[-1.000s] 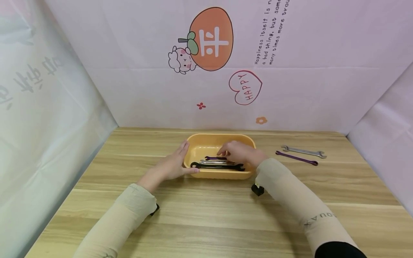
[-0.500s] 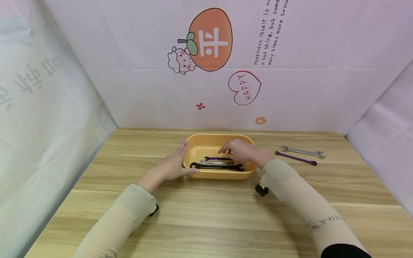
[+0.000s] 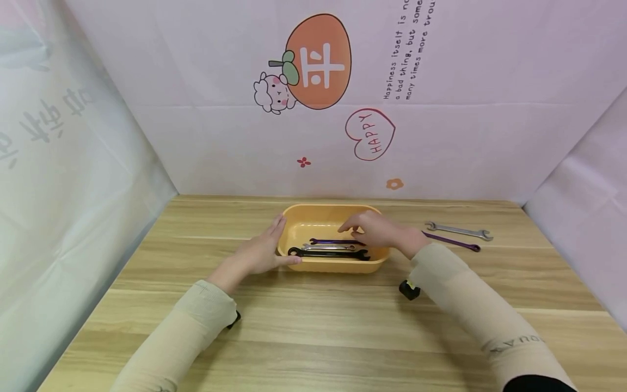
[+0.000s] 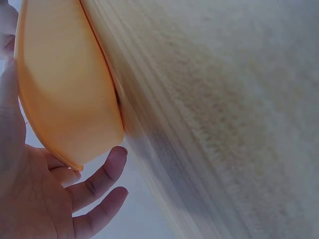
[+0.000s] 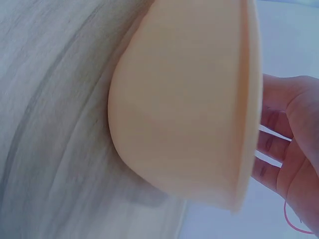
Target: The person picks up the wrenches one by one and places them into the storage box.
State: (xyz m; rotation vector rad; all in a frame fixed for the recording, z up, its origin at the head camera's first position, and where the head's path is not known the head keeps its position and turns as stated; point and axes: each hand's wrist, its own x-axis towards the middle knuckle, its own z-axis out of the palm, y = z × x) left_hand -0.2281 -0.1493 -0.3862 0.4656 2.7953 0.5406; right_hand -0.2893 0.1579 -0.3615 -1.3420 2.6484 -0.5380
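In the head view, a yellow plastic tub (image 3: pixel 338 265) stands on the table. Across its floor lie a black wrench (image 3: pixel 330 253), a silver wrench (image 3: pixel 325 247) and a purple wrench (image 3: pixel 333 241). My left hand (image 3: pixel 262 250) grips the tub's left end, thumb along the front rim and fingers at the side. The left wrist view shows that hand (image 4: pixel 55 194) with its fingers spread by the tub's end. My right hand (image 3: pixel 374 230) hovers over the tub's right end, fingers loosely bent and nothing seen in them. The tub's wall and rim partly hide its fingers in the right wrist view.
To the tub's right lie a silver double open-end wrench (image 3: pixel 459 231) and another purple wrench (image 3: pixel 453 242), its left end behind my right wrist. Behind the wooden table (image 3: pixel 313 326) hangs a printed white sheet (image 3: pixel 215 147).
My right hand has drawn rightward toward the tub's right rim, showing more of the purple wrench inside, which stays put. My left hand and the tub keep their place.
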